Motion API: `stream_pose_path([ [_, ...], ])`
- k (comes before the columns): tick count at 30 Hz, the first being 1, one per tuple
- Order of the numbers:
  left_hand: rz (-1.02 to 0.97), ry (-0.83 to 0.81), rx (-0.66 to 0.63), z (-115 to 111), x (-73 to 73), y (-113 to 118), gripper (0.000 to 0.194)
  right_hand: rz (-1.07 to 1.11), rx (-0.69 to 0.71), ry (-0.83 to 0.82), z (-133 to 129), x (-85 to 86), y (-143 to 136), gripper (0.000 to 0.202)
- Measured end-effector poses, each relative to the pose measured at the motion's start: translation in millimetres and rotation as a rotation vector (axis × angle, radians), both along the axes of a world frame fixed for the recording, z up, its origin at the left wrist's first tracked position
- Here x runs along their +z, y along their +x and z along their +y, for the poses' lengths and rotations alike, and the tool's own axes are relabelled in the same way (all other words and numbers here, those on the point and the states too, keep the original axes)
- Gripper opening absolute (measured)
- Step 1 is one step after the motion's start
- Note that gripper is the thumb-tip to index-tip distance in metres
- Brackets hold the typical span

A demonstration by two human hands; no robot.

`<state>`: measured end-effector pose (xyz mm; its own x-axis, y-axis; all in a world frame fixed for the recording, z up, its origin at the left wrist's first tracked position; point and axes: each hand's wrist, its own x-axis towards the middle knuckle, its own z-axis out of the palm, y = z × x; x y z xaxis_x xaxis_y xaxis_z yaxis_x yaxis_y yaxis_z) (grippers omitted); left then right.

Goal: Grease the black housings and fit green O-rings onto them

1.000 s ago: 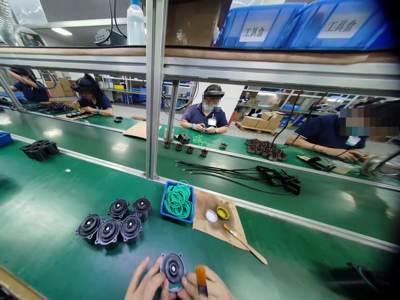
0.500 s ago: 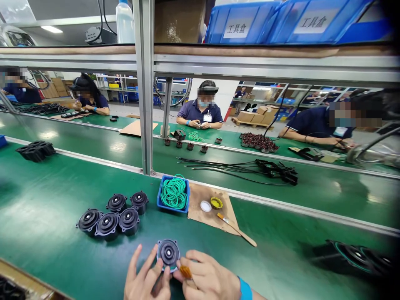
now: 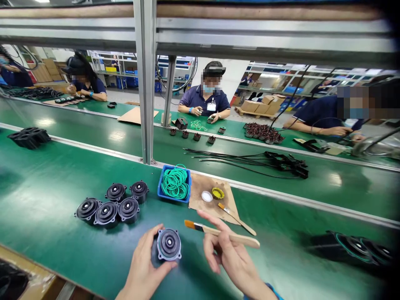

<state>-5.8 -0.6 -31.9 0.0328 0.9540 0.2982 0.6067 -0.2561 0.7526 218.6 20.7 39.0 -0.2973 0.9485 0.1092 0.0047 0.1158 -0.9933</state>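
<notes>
The housing is clamped in the grip of the left hand, on or just above the desk, nearer than five other housings. The brush is held between the right hand's fingers; if pinched too loosely, it could be dropped and the housing smeared. Beyond the glossy green surface, co-workers are seen.

A: Anyone make out the black parts at 4 o'clock?
B: Nah, super blurry, lost in the dark edge.
A: And the carton at 8?
B: Chopped by the left edge, dark contents unreadable.
A: Left grip?
B: Some fingers are hidden behind the black housing. Also, the blue wristband at 5 o'clock gets clipped by the bottom edge lol.
</notes>
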Motion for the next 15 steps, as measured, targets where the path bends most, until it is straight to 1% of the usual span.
stream_pose_path([
  [2,-0.036,-0.093,0.009,1,1.9,4,0.06,-0.077,-0.046,0.017,0,2.6,1,0.064],
  [4,-0.063,-0.142,0.025,0,3.0,6,0.058,-0.122,-0.106,0.036,0,6.2,0,0.064],
  [5,-0.075,-0.151,0.031,0,3.3,6,0.058,-0.127,-0.129,0.017,0,8.0,-1,0.064],
  [7,-0.098,-0.158,0.042,0,3.6,6,0.06,-0.109,-0.148,-0.055,0,10.3,-3,0.063],
  [9,-0.116,-0.162,0.043,-1,3.0,6,0.061,-0.092,-0.127,-0.155,1,9.8,-5,0.059],
  [12,-0.13,-0.155,0.04,-1,0.0,6,0.061,-0.092,-0.089,-0.315,4,4.8,-8,0.059],
  [15,-0.13,-0.139,0.039,-2,-3.8,6,0.062,-0.088,-0.105,-0.388,6,-0.1,-11,0.062],
])
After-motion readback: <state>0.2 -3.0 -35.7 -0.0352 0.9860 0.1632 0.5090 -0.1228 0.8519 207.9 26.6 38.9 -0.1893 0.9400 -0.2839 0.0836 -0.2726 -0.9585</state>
